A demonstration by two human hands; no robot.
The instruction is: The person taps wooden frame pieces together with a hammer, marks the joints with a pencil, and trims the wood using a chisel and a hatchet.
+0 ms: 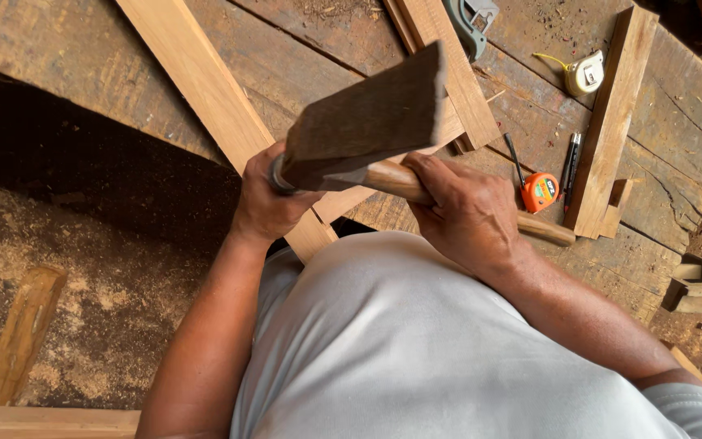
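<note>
My right hand (461, 215) is closed around the light wooden handle (548, 231) of a mallet. Its dark wooden head (367, 122) is tilted up over my left hand. My left hand (263, 205) is wrapped around a tool whose handle end carries a metal ring (275, 175), probably a chisel; its blade is hidden by the hand. The mallet head sits right at that ringed end. Under both hands a long light plank (213, 89) lies diagonally across the rough workbench (83, 57).
On the bench to the right lie an orange tape measure (539, 192), dark pens (570, 167), a pale tape measure (584, 73), a wood strip (611, 114) and another plank (448, 65). Sawdust covers the floor (83, 268) at left, with a wooden piece (22, 333).
</note>
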